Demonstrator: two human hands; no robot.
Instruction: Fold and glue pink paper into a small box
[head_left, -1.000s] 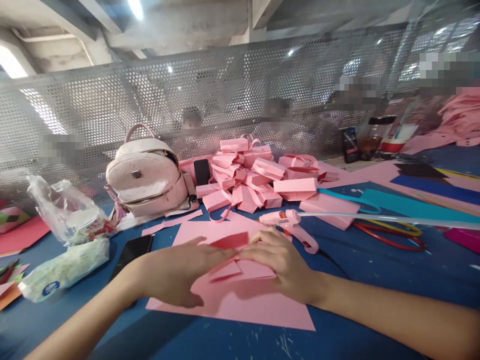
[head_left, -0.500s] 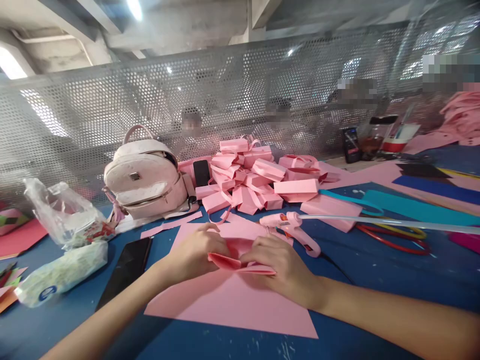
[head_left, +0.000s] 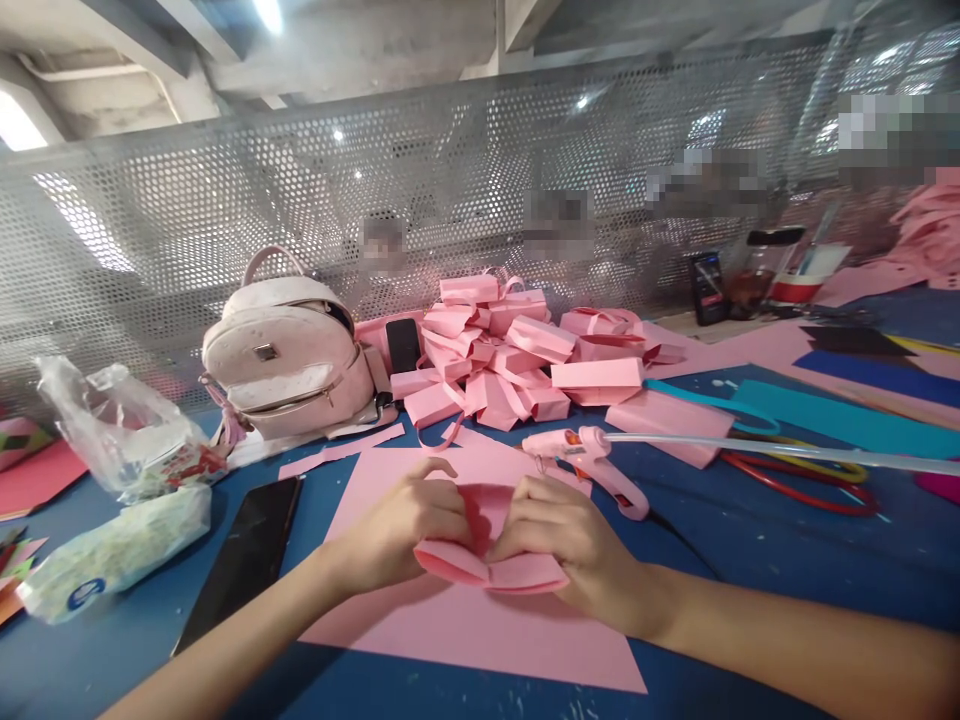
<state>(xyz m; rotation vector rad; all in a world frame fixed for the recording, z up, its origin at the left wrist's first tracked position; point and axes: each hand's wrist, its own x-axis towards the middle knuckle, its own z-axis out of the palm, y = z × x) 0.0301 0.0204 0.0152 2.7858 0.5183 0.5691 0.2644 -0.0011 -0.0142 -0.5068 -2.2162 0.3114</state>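
The left hand [head_left: 401, 525] and right hand [head_left: 574, 545] grip folded pink paper [head_left: 451, 563] in curled fingers [head_left: 525, 538], lower centre of frame.

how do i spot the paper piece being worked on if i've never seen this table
On the blue table, find the flat pink sheet, front and centre. Over it, the left hand and right hand grip a folded pink piece. Unlike the pink pieces heaped behind, this one is held in hands.
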